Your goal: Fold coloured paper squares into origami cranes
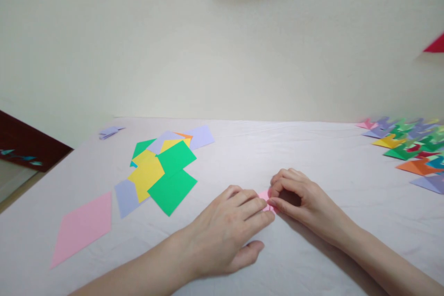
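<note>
Hiding pink paper (pixel 264 194), left hand (pixel 225 229), right hand (pixel 303 199)

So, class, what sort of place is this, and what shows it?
Likely a paper-folding table: loose coloured squares, folded pieces at right, left hand and right hand on a pink piece.

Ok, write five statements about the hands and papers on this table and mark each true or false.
1. Both the left hand and the right hand touch the small pink piece. True.
2. The loose sheets lie right of the hands. False: they lie to the left; the folded pieces lie at the right.
3. A pink sheet lies apart from the overlapping sheets, further left. True.
4. The right hand holds scissors. False: its fingertips pinch the small pink piece.
5. The left hand lies fairly flat, palm down. True.
</note>
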Available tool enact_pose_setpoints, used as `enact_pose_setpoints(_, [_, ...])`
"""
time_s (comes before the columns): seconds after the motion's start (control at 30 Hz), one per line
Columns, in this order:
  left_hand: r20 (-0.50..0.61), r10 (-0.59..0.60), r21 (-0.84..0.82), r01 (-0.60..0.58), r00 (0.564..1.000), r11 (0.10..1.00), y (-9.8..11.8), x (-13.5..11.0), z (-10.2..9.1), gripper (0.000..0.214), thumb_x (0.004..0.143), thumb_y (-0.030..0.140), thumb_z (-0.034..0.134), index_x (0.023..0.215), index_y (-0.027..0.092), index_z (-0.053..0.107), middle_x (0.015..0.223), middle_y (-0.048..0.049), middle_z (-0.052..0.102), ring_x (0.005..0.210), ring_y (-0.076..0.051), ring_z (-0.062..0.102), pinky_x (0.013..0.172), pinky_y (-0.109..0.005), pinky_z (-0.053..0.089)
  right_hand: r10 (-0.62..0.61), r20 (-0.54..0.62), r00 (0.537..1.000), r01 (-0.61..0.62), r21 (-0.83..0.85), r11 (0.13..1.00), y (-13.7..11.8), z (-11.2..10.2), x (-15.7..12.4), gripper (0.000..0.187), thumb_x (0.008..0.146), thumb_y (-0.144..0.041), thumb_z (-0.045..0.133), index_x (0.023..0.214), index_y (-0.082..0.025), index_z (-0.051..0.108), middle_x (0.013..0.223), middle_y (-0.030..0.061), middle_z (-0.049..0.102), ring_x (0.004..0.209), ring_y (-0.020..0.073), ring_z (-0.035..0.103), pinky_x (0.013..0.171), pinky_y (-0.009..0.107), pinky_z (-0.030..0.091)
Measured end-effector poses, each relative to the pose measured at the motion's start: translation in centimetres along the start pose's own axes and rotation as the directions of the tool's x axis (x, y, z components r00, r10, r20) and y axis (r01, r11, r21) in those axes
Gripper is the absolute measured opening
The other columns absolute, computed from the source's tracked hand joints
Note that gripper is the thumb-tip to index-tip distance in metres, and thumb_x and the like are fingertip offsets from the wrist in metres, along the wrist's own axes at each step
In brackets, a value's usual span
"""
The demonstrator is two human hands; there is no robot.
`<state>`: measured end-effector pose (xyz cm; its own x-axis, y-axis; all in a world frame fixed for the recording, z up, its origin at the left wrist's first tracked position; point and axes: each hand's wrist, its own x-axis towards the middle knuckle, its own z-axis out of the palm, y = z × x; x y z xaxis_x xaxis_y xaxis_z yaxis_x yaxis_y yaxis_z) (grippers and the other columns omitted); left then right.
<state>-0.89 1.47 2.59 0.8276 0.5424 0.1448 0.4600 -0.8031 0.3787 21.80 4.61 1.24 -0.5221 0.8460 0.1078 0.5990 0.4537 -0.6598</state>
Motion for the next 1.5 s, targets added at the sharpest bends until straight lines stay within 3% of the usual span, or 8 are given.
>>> enact_pose_setpoints(1.03, [0.039,-0.047,-0.011,0.047,0.998,0.999,0.7,0.4,-0.4,0.038,0.090,0.030,0.059,0.124,0.016,0.052,0.121,-0.0082,0.060,0.116,-0.025,0.048,0.104,-0.040,0.033,0.037,-0.041,0.998,-0.038,-0.038,0.999,-0.8,0.5,0.0,0.015,0.089,-0.017,0.055,0.075,-0.021,0.056,0.079,0.0030,0.060,0.080,0.0208,0.053,0.075,0.036,0.041])
enact_pose_setpoints(1.33, [0.049,-0.080,0.017,0.079,0.996,0.997,1.0,0.4,-0.5,0.038,0.088,0.031,0.062,0.123,0.018,0.052,0.119,-0.0072,0.060,0.116,-0.026,0.048,0.102,-0.041,0.036,0.081,-0.063,0.995,-0.082,-0.016,0.997,-0.9,0.8,-0.7,0.009,0.087,-0.015,0.053,0.092,-0.022,0.054,0.088,0.0033,0.060,0.084,0.0213,0.054,0.077,0.038,0.043])
enact_pose_setpoints(1.5, [0.051,-0.077,0.025,0.076,0.996,0.997,1.0,0.4,-0.5,0.039,0.089,0.032,0.061,0.124,0.017,0.051,0.120,-0.0075,0.060,0.116,-0.026,0.048,0.102,-0.042,0.036,0.104,-0.068,0.992,-0.106,-0.034,0.994,-0.8,1.1,-1.1,0.019,0.083,-0.017,0.058,0.100,-0.024,0.054,0.095,0.0042,0.060,0.091,0.0237,0.054,0.083,0.042,0.043])
